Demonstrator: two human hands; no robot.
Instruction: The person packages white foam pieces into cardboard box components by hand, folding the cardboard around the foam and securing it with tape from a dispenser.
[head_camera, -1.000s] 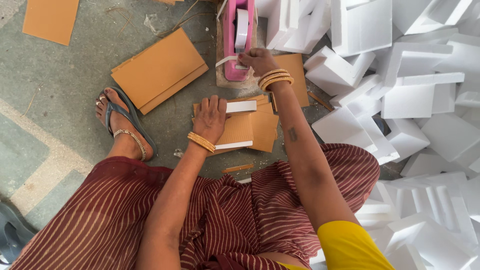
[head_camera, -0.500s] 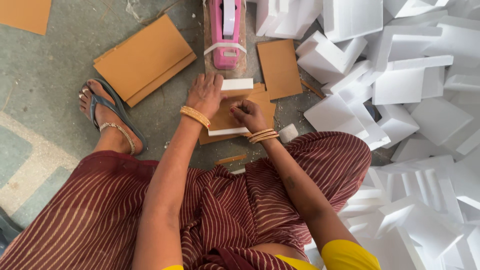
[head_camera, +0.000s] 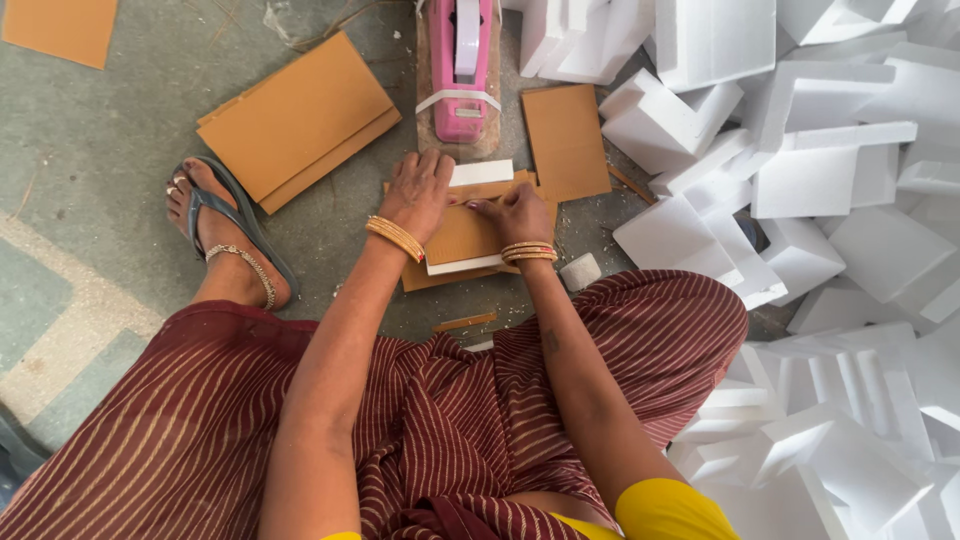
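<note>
A flat packet of brown cardboard folded around a white foam slab lies on the floor in front of my knees. My left hand presses down on its left end, fingers spread over the top edge. My right hand rests on its right side with curled fingertips pushing on the cardboard near the upper edge. Just beyond both hands stands a pink tape dispenser on a worn base, a strip of pale tape across its front. Both wrists wear gold bangles.
A stack of brown cardboard sheets lies at the left, a single sheet right of the dispenser, another at the top left corner. White foam blocks are heaped along the right. My sandalled foot rests at the left.
My right hand has come back from the tape dispenser down onto the packet beside my left hand. The left hand has stayed on the packet.
</note>
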